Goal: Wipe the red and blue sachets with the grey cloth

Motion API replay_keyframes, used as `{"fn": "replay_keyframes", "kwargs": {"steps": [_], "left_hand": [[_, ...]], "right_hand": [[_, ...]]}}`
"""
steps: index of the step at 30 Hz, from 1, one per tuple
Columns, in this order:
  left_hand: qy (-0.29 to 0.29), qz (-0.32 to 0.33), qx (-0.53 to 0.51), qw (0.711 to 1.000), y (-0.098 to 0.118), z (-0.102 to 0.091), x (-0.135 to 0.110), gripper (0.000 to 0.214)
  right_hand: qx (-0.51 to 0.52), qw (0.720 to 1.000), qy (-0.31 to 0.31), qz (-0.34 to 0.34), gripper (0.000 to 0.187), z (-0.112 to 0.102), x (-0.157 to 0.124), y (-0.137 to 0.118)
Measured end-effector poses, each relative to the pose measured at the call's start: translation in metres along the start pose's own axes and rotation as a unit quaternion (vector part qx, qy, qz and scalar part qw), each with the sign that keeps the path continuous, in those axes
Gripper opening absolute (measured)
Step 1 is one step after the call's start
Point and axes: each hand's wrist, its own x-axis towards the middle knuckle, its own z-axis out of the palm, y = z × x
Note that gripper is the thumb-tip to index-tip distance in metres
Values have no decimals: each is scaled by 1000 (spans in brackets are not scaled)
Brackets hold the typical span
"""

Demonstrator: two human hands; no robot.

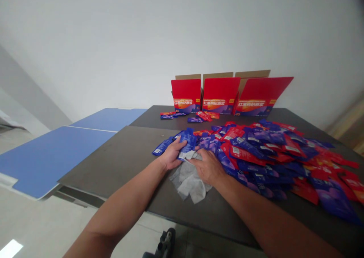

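Observation:
A blue pouch [187, 141] with a spout end is gripped in my left hand [171, 154], held tilted above the dark table. My right hand [209, 166] pinches a grey cloth [191, 182] against the pouch's lower end; most of the cloth hangs down and rests on the table. Another blue pouch [161, 147] lies just left of my left hand. To the right, a large heap of red and blue pouches [264, 144] spreads over the table, its near edge close to my right hand.
Three red cartons [186, 95] with raised flaps stand in a row at the back against the wall. Several loose pouches [203, 116] lie before them. A blue-topped table [57, 155] adjoins on the left. The dark table's front edge [199, 229] runs below my forearms.

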Motion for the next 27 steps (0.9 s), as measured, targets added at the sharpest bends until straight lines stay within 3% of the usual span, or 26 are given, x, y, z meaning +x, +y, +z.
{"fn": "replay_keyframes", "kwargs": {"steps": [4,11,23,27], "left_hand": [[-18,-33,9,999,-2,-4,-1,22],[-83,-133,33,987,6,-4,-8,41],[-124,-205,-9,971,7,-13,-6,41],[-116,-214,-36,969,9,-13,-7,40]], "right_hand": [[-19,999,-18,42,41,-3,1,-2],[-45,989,2,142,49,-11,2,-4],[-20,982,55,182,67,-4,-1,5],[-32,973,70,220,63,-1,0,6]]}}
